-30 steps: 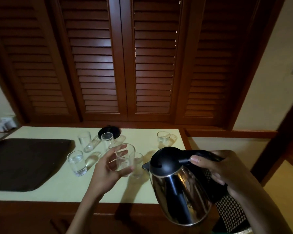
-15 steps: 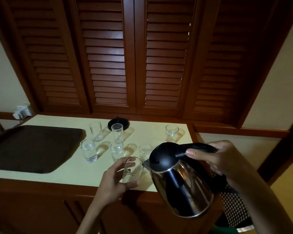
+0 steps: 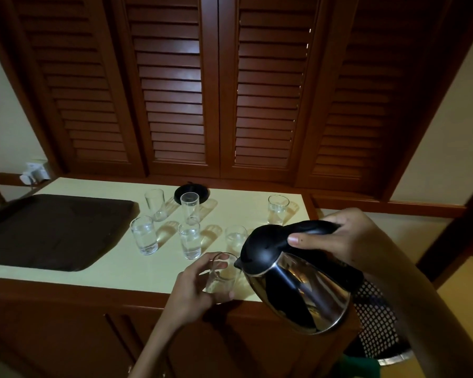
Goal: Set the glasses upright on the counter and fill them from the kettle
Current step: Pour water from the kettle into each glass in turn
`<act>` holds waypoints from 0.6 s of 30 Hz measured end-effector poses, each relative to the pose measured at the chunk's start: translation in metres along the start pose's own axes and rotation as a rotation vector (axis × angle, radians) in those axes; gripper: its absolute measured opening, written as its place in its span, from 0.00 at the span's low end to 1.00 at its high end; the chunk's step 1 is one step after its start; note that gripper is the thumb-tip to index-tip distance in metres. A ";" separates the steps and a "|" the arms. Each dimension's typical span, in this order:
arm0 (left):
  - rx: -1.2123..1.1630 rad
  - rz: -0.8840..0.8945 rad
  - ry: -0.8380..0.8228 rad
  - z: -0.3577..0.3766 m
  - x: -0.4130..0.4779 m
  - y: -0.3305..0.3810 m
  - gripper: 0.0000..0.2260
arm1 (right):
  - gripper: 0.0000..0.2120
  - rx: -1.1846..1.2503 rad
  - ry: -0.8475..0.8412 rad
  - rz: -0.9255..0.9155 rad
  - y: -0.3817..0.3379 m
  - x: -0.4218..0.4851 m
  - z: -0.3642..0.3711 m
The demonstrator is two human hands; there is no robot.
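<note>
A person works at a pale counter (image 3: 107, 271) in dim light, seen from above the hands. The left hand (image 3: 194, 289) is curled round a clear held glass (image 3: 222, 276), with fingers and thumb wrapped about its left side. This glass is at the counter's front edge and leans slightly. Whether its base rests on the counter cannot be told.

The right hand (image 3: 347, 238) grips the black handle of a steel kettle (image 3: 298, 290), fingers closed over it. The kettle is in the air, tipped down to the left, with its spout at the held glass's rim. Whether water is flowing cannot be told.

Six more glasses stand upright further back. The front-left glass (image 3: 144, 236) and front-middle glass (image 3: 189, 238) hold water. The front-right glass (image 3: 235, 237) is partly hidden by the kettle's lid. Behind them are the back-left glass (image 3: 154, 204) and the back-middle glass (image 3: 189, 207), the latter just in front of a round black base (image 3: 200, 190). The back-right glass (image 3: 277, 208) stands apart near the counter's right end.

A dark tray (image 3: 52, 227) lies on the counter's left part. Brown louvred doors (image 3: 175, 91) rise behind. A mesh basket (image 3: 377, 326) shows below the kettle.
</note>
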State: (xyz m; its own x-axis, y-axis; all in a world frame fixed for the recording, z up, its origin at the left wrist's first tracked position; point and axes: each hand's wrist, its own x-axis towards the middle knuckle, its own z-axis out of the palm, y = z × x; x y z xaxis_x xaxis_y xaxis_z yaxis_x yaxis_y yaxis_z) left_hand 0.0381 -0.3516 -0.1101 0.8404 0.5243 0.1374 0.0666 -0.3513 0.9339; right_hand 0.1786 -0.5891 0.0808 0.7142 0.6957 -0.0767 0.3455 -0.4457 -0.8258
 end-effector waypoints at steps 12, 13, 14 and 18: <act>0.005 0.001 -0.031 0.009 0.000 -0.003 0.31 | 0.24 -0.099 -0.002 -0.009 -0.009 0.005 -0.005; -0.003 0.000 -0.033 0.010 -0.001 -0.002 0.31 | 0.27 -0.116 -0.005 0.001 -0.011 0.005 -0.005; -0.009 0.000 -0.035 0.012 -0.001 -0.002 0.31 | 0.30 -0.135 -0.006 0.009 -0.013 0.004 -0.006; -0.027 0.000 -0.043 0.015 -0.001 -0.003 0.31 | 0.38 -0.195 -0.019 0.035 -0.018 0.004 -0.005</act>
State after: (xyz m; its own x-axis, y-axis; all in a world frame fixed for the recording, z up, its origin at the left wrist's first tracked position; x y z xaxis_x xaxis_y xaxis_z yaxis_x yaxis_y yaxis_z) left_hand 0.0457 -0.3630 -0.1178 0.8627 0.4903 0.1239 0.0522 -0.3299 0.9426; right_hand 0.1784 -0.5811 0.0985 0.7167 0.6878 -0.1156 0.4333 -0.5690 -0.6990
